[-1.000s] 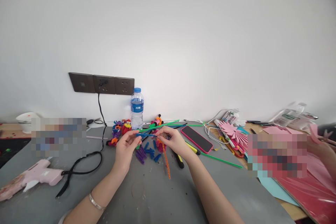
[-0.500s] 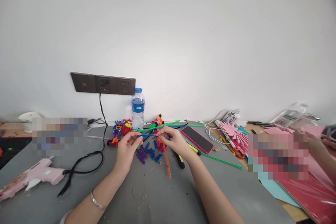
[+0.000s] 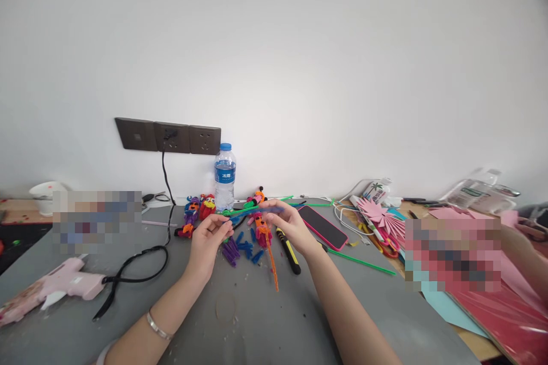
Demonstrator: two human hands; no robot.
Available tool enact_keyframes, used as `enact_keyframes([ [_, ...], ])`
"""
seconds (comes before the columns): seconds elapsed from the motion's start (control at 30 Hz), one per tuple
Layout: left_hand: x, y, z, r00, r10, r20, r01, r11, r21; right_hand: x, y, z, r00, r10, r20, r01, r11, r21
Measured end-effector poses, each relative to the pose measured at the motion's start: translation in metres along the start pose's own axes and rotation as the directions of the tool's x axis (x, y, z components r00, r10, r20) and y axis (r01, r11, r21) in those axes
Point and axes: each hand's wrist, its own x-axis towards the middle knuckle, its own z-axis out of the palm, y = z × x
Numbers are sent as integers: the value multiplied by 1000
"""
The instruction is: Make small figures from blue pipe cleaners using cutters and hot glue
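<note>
My left hand (image 3: 213, 238) pinches one end of a blue pipe cleaner (image 3: 245, 215) between thumb and fingertips. My right hand (image 3: 290, 227) has its thumb and fingers around the same strand further right; they are slightly blurred. Just below the strand lies a pink and orange pipe-cleaner figure (image 3: 262, 227) with an orange stem (image 3: 272, 265) pointing toward me. Short blue pieces (image 3: 245, 247) and a purple bundle (image 3: 231, 252) rest between my hands. More pipe-cleaner figures (image 3: 192, 211) sit beyond my left hand.
A water bottle (image 3: 225, 179) stands by the wall. A pink glue gun (image 3: 64, 288) with a black cord lies left. To the right are a yellow-black cutter (image 3: 289, 252), a phone (image 3: 324, 227), a green pipe cleaner (image 3: 363, 262) and folded pink paper (image 3: 380, 217). A co-worker's arm (image 3: 524, 256) is far right.
My right hand has moved right and slightly up along the blue pipe cleaner, its fingers looser, with more of the strand showing. My left hand has stayed in place.
</note>
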Motion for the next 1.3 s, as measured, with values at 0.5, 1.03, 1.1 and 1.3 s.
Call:
enact_keyframes([
  [0.5, -9, 0, 4, 972, 129, 196, -162, 974, 160, 0, 6, 24, 986, 142, 83, -138, 989, -43],
  [1.03, -11, -4, 4, 964, 209, 166, -238, 954, 181, -3, -6, 33, 985, 116, 128, -109, 992, -66],
  [1.1, -10, -4, 4, 966, 199, 163, -227, 957, 181, -3, -6, 33, 985, 115, 130, -107, 992, -71],
  [1.3, -8, -6, 3, 960, 205, 189, -240, 952, 188, -4, -6, 34, 986, 118, 121, -111, 992, -62],
])
